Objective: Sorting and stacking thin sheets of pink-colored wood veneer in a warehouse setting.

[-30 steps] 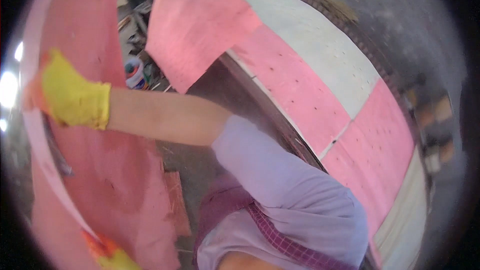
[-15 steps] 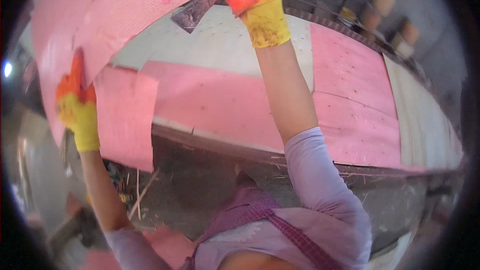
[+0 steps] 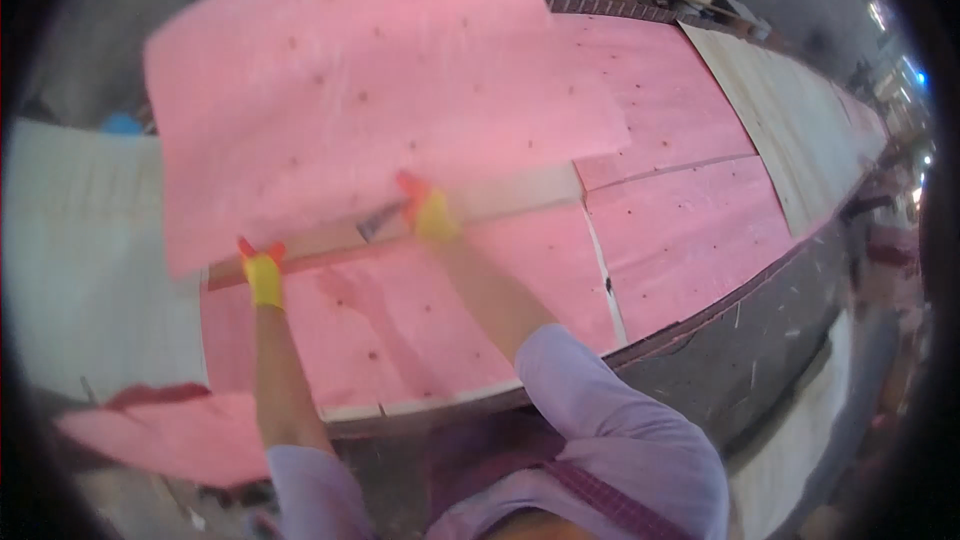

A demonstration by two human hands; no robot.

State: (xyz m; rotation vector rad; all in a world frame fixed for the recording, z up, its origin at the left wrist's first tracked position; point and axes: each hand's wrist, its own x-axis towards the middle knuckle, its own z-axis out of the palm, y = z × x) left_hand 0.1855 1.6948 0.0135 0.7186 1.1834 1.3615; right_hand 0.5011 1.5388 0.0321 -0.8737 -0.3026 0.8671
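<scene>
From the head camera, you look down on a long desk [image 3: 700,330] laid with pink sheets side by side, its length running from lower left to upper right. You hold one large pink sheet [image 3: 370,100] lifted over it, raised and blurred. It spreads up and away from both hands, its long axis lying across you from left to right, and its near edge runs along the line between your two gloves.

Your left hand [image 3: 262,275], in a yellow glove with orange fingertips, is clenched on the sheet's lower left corner. Your right hand [image 3: 430,212], gloved the same way, grips the near edge further right, close to the middle of that edge. The right hand sits higher and further out over the desk; the left is nearer to you and close to the desk's left end.

Under the raised sheet, a pale uncovered strip [image 3: 520,190] of desk shows just beyond your right hand, between the pink sheets already lying flat [image 3: 680,230]. Bare pale boards [image 3: 800,130] continue along the far right. Another pink piece [image 3: 170,435] hangs below the desk's edge at lower left, well apart from both hands.
</scene>
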